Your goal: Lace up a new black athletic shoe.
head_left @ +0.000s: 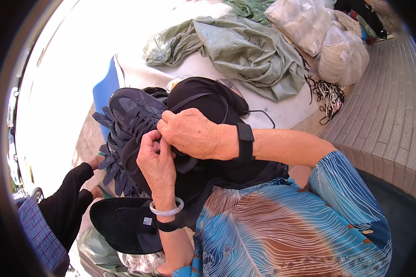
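Both hands work a dark shoe (136, 111) over a white sheet (180, 69) beside brick paving (383, 115).

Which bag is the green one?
The crumpled flat sack spread on the white sheet; the two bulging bags beside it are clear plastic.

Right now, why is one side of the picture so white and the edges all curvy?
In the head view, strong sunlight washes out the ground at left to plain white; the fisheye lens bends the brick paving near the rim; the left hand, right hand and dark shoe stay sharp mid-picture.
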Available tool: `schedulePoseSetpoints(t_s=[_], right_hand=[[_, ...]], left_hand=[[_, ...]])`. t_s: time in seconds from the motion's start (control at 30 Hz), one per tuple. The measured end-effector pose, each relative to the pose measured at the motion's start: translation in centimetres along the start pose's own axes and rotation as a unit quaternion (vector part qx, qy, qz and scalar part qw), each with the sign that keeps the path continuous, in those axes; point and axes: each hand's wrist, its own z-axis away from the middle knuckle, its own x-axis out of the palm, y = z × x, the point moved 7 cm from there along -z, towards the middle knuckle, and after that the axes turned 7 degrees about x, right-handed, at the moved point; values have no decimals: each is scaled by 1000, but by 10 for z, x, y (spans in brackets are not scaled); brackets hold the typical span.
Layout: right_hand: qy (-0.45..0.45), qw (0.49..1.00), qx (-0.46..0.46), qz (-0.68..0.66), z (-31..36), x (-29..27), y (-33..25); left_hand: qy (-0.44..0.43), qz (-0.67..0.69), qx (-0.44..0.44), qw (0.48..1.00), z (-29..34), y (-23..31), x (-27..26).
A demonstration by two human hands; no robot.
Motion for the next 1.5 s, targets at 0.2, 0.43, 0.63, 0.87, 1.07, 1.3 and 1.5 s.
schedulePoseSetpoints(t_s=[0.2, 0.43, 0.63, 0.87, 1.07, 1.3, 1.5], right_hand=[[46, 998, -1, -43, 1, -13, -1], [170, 981, -59, -72, 35, -56, -1], [-8, 973, -132, -191, 59, -23, -49], [-89, 959, -218, -157, 65, 13, -88], [-171, 941, -81, -281, 70, -15, -58], [-140, 831, 166, -512, 67, -43, -15], [12, 852, 165, -496, 59, -75, 5]], left_hand=[[48, -114, 137, 983, 13, 13, -25], [-83, 204, -95, 971, 45, -8, -51], [-187, 490, -36, 851, 102, 40, -78], [-394, 382, -76, 833, 126, 57, -22], [-178, 539, 25, 823, 111, 20, -88], [112, 570, 76, 811, 94, -22, -168], [38, 657, 165, 735, 91, -9, -187]])
